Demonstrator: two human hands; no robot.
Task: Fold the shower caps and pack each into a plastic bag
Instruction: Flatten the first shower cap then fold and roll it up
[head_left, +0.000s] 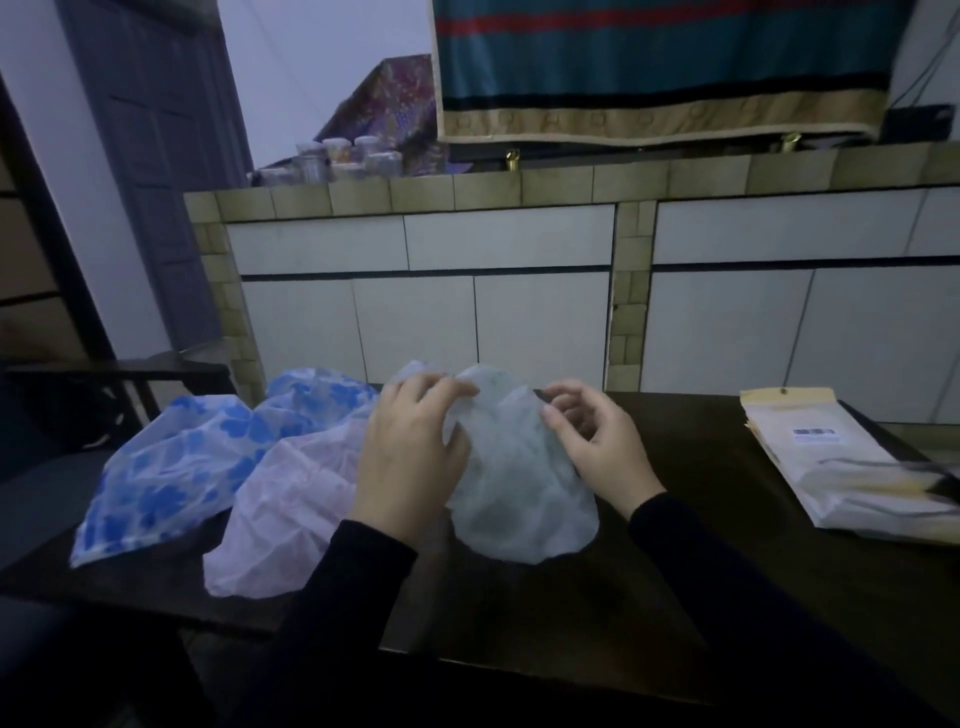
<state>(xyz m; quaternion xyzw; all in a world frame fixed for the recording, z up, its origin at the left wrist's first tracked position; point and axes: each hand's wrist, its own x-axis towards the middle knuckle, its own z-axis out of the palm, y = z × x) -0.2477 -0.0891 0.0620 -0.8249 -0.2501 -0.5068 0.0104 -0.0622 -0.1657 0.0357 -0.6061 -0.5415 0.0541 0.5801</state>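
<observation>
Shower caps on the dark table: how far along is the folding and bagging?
Nothing looks packed yet. In hand: the pale grey-white shower cap, gripped at its top edge by the left hand and the right hand. Left: the blue-flowered shower cap and the pale pink shower cap lie unfolded beside it, and the stack of flat plastic bags at the right lies untouched.

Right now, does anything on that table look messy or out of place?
Nothing is damaged or spilled. The blue-flowered cap and pinkish cap lie crumpled and overlapping, unfolded. The stack of bags sits askew near the table's right edge.
</observation>
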